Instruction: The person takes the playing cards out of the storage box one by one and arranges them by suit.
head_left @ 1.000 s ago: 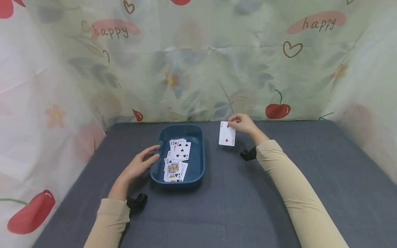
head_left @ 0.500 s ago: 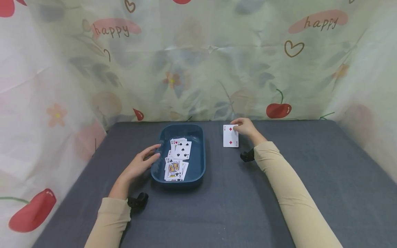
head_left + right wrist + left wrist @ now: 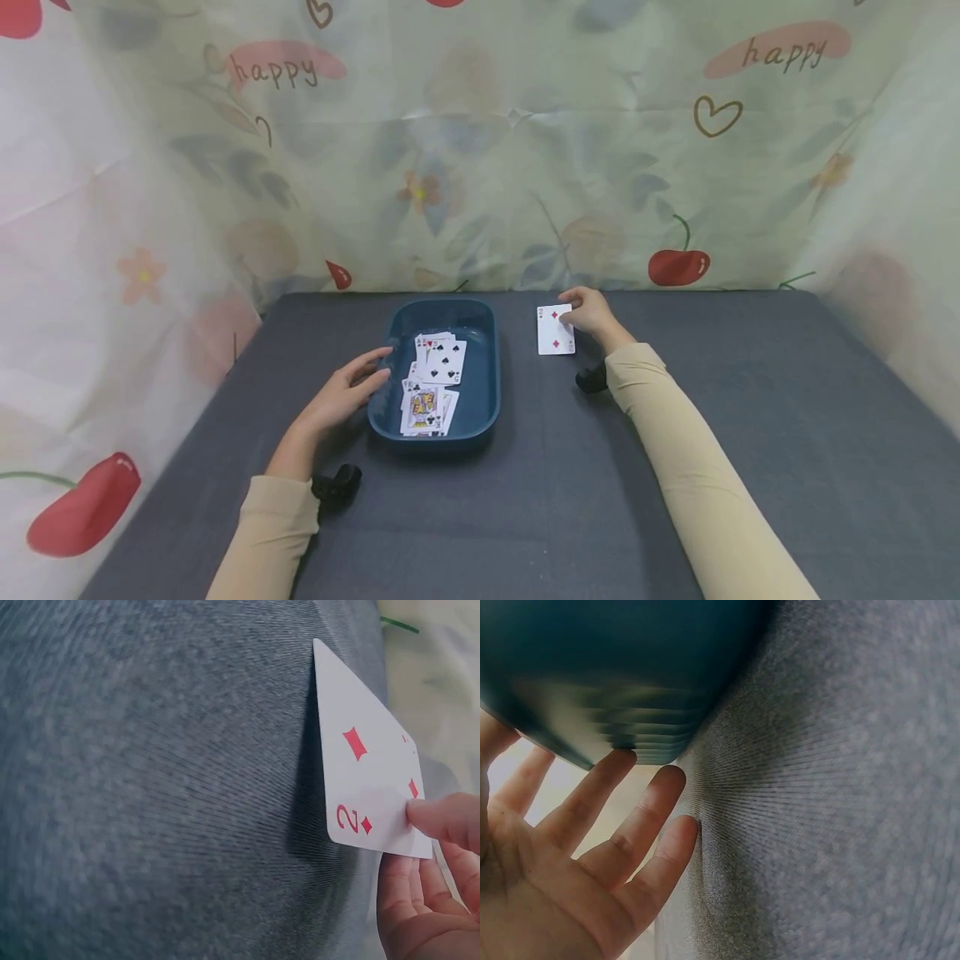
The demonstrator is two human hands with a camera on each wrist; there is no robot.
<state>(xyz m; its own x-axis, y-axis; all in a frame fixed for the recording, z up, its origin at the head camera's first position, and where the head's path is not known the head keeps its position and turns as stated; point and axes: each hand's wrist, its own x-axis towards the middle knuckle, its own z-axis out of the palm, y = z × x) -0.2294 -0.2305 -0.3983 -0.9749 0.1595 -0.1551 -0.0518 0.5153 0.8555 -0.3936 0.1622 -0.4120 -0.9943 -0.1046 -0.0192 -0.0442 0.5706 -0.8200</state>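
My right hand (image 3: 589, 315) pinches a playing card, the two of diamonds (image 3: 556, 340), face up near the back of the table. In the right wrist view the thumb lies on the face of the card (image 3: 360, 772), with fingers beneath it; one end stands tilted above the cloth, casting a shadow. To its left is a blue tray (image 3: 482, 417). My left hand (image 3: 341, 396) is at the tray's left side, fingers spread and relaxed, fingertips at its wall (image 3: 630, 645). Inside the tray lie overlapping cards, with a five of spades (image 3: 446, 364) and a king of clubs (image 3: 424, 408) on top.
A dark grey cloth (image 3: 480, 533) covers the table. Behind it hangs a printed curtain (image 3: 495, 183), with more curtain at both sides. A black wrist device (image 3: 337, 485) sits on the left wrist, another (image 3: 592, 379) on the right.
My right hand has lowered the two of diamonds toward the cloth, shifting it slightly right. The left hand and the cards in the tray keep their places. The head view has shifted slightly.
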